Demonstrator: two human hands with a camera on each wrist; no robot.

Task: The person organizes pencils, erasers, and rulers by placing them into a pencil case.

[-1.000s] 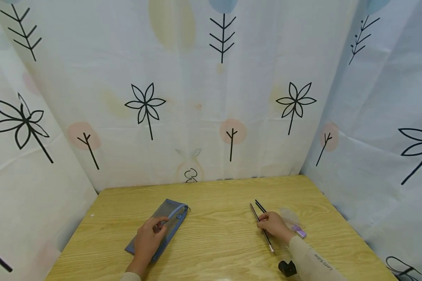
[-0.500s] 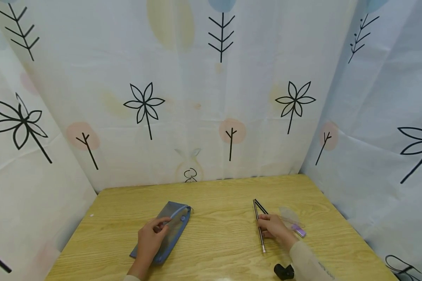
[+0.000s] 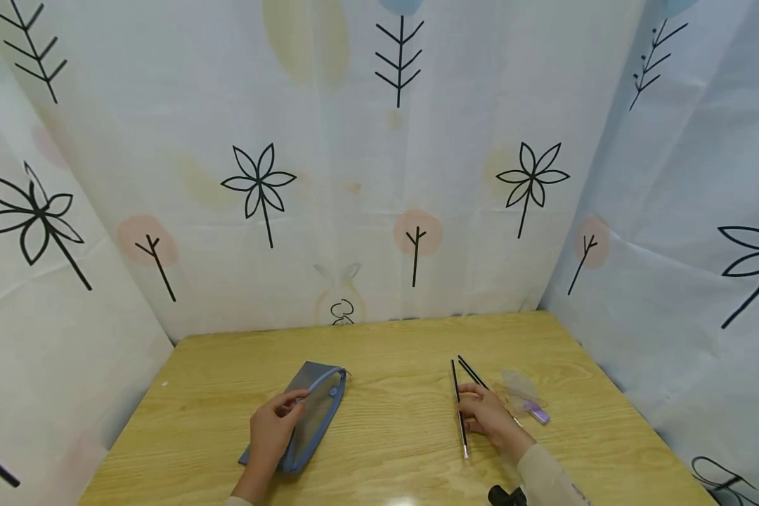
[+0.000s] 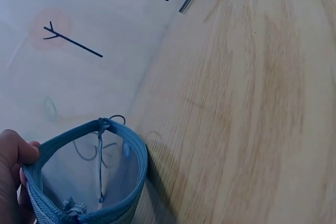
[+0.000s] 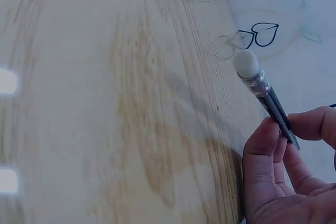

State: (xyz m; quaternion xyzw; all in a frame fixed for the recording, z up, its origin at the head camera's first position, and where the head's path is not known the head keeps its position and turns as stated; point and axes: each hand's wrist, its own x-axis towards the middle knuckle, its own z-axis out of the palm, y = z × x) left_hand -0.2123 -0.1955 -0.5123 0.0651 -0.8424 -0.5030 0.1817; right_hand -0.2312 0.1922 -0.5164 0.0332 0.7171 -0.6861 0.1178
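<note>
A blue-edged pouch (image 3: 319, 414) lies at the left of the table, its zipped mouth spread wide in the left wrist view. The left hand (image 3: 270, 430) pinches the rim of that mouth (image 4: 137, 153) between thumb and fingers. On the right, the right hand (image 3: 490, 418) pinches a dark pencil (image 3: 460, 414) by its middle; the right wrist view shows its white eraser end (image 5: 247, 64) and metal band. More dark pencils (image 3: 471, 371) lie just beyond that hand, partly hidden by it.
A purple-and-white item (image 3: 536, 412) and a clear plastic piece (image 3: 520, 385) lie right of the right hand. Near the right sleeve sits a black object (image 3: 506, 496). Patterned curtains (image 3: 354, 140) stand behind and beside the wooden table (image 3: 379, 436).
The right hand has turned the pencil more upright and moved slightly left, apart from the other pencils. The pouch's mouth has opened wider and the pouch has shifted slightly right.
</note>
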